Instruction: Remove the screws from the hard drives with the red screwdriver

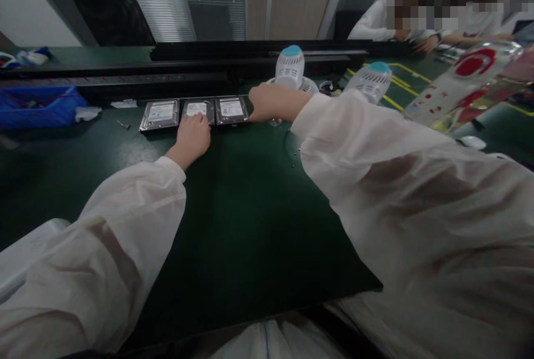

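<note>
Three hard drives lie side by side in a row on the green mat, labels up: the left drive [161, 113], the middle drive [192, 108] and the right drive [231, 109]. My left hand [193, 135] rests on the near part of the middle drive, its fingers laid over the label. At the right end of the row is my right hand [267, 102], with its fingers curled closed beside the right drive. Whatever those fingers may hold is hidden behind the hand. Several tiny dark bits [295, 154] lie on the mat near my right sleeve.
A blue bin [39, 106] stands at the far left, with scraps of white paper [124, 103] near it. Two white fans with blue tops [291, 67] stand behind my right arm. A clear bottle with red print [463, 86] is at the right. Other people [375, 22] sit beyond.
</note>
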Demonstrator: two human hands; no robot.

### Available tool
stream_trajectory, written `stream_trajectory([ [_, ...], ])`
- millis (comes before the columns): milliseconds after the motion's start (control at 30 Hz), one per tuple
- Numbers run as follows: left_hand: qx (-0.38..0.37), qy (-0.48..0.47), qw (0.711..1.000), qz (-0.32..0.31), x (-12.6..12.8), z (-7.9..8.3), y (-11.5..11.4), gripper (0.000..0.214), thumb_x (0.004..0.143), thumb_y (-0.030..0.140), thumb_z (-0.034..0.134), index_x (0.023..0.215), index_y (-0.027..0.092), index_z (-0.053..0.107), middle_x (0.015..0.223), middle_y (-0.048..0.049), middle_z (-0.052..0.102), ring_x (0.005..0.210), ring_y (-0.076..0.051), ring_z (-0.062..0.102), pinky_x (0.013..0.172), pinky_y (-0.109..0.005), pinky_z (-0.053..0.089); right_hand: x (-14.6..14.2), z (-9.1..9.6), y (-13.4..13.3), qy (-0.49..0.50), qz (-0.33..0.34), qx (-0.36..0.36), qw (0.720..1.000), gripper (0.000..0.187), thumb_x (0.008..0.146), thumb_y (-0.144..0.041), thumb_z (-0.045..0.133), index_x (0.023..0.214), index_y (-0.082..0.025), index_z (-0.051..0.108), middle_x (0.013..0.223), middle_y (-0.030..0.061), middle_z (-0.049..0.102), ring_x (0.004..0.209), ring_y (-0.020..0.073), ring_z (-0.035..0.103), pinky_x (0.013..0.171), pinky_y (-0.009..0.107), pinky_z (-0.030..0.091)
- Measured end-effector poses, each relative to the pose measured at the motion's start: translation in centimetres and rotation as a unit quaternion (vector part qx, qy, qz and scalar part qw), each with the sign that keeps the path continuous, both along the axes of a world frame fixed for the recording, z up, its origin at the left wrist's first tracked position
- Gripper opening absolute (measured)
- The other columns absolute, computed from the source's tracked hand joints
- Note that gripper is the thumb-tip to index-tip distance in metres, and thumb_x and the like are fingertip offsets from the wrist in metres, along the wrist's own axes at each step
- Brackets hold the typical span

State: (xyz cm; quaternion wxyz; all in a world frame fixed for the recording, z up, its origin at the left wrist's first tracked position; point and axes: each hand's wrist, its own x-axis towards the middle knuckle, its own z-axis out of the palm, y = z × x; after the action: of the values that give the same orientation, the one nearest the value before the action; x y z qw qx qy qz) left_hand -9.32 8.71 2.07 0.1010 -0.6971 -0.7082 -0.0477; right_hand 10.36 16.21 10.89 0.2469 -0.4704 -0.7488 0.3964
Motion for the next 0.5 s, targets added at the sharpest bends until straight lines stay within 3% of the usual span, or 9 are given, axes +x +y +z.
stream_trajectory([
  [167,-0.021,0.016,1.0,0.003,1.3,0.6,-1.9,0.049,0.099,0.019,0.036,0.131,-0.003,0.065,0.131,-0.031,0.066,0.128,-0.042,0.06,0.108,-0.052,0.046,2.1,2.7,-3.6,-0.213,0.057,0.102,0.97,0.04,0.098,-0.041,0.064,0.126,-0.012,0.063,0.128,0.0099,0.063,0.121,0.0209,0.063,0.104,0.042,0.057],
  [267,-0.042,0.035,0.998,-0.003,2.4,1.2,-4.1,0.048,0.098,0.019,0.036,0.123,-0.006,0.068,0.121,-0.0329,0.07,0.113,-0.044,0.067,0.092,-0.052,0.054,3.5,3.1,-5.8,-0.265,0.083,0.162,0.947,0.019,0.083,-0.019,0.079,0.09,-0.008,0.065,0.102,0.0078,0.064,0.122,0.0285,0.06,0.107,0.042,0.051],
  [333,-0.057,0.05,0.997,-0.011,3.4,1.8,-5.8,0.045,0.097,0.017,0.036,0.117,-0.004,0.072,0.115,-0.0308,0.072,0.104,-0.041,0.071,0.083,-0.049,0.057,4.6,2.9,-6.8,-0.286,0.102,0.188,0.934,0.025,0.078,-0.018,0.084,0.08,-0.01,0.061,0.086,0.0065,0.058,0.116,0.031,0.061,0.106,0.042,0.049],
  [500,-0.1,0.097,0.99,-0.036,6.9,3.0,-10.3,0.041,0.093,0.006,0.041,0.112,0.0,0.076,0.106,-0.0277,0.077,0.088,-0.038,0.076,0.068,-0.043,0.059,7.6,1.8,-8.7,-0.34,0.14,0.233,0.9,0.032,0.085,-0.041,0.079,0.094,-0.014,0.065,0.084,0.0073,0.058,0.102,0.0298,0.064,0.099,0.047,0.048],
])
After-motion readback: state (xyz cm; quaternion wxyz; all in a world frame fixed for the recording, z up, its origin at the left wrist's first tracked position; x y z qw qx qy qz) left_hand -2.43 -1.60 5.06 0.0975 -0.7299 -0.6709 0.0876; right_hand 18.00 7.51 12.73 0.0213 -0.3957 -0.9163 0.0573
